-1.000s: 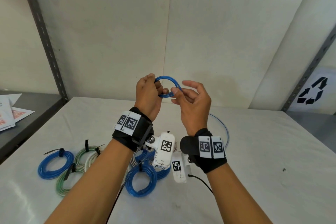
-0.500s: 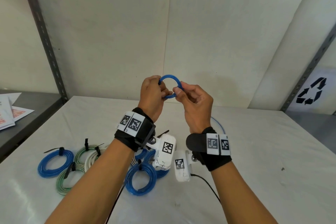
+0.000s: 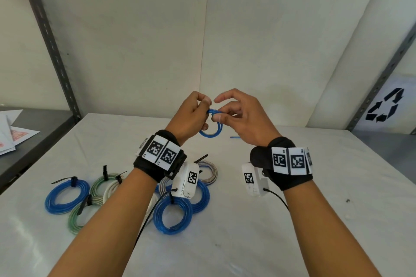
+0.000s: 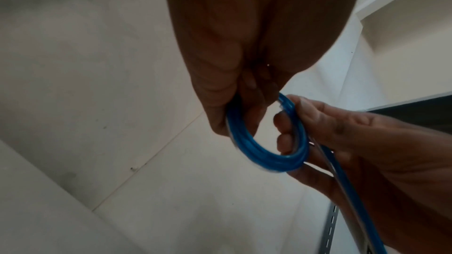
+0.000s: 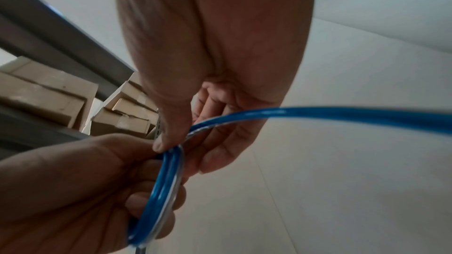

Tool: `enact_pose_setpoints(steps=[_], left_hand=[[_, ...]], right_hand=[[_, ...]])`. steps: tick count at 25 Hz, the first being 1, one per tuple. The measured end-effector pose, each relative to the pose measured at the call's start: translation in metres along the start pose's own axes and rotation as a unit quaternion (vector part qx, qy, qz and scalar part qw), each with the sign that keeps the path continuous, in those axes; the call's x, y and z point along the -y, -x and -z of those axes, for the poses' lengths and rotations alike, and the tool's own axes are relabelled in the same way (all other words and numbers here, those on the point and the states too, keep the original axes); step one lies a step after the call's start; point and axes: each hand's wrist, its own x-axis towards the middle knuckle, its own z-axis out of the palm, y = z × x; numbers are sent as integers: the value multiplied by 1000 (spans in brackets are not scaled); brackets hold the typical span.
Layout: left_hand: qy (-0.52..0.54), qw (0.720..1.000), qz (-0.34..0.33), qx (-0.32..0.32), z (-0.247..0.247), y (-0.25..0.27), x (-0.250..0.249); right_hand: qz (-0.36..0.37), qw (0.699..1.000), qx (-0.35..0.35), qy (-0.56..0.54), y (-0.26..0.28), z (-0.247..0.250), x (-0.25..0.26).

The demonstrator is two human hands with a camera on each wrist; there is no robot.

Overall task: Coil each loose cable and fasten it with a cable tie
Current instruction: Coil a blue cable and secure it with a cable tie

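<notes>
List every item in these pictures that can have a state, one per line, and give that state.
Blue cable: partly coiled in the air, no tie, loose tail trailing.
Left hand: grips the coil.
Right hand: pinches the cable at the coil.
Blue coil at far left: tied, flat on the table.
Front blue coil: tied, on the table.
Green coils: tied, on the table.

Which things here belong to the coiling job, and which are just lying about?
In the job: blue cable, gripped by left hand and right hand; tied coils on the table.
Lying about: papers, recycling sign, boxes.
</notes>
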Motion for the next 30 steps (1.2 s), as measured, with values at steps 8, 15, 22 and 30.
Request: enact_pose_setpoints(steps=[8,15,22,30], left_hand=[[55,997,10,-46,3,-3,5],[74,995,17,-59,3,-4,0],[222,967,43,-121,4,-6,-6],[89,994,38,-46,14,-1,-6]], right_hand=[[10,993,-84,-84,10,-25,-6],[6,988,-114,-109,8,-26,-2],[6,966,-193,-172,18,-48,-1],[9,978,-141,-153,8,-28,2]])
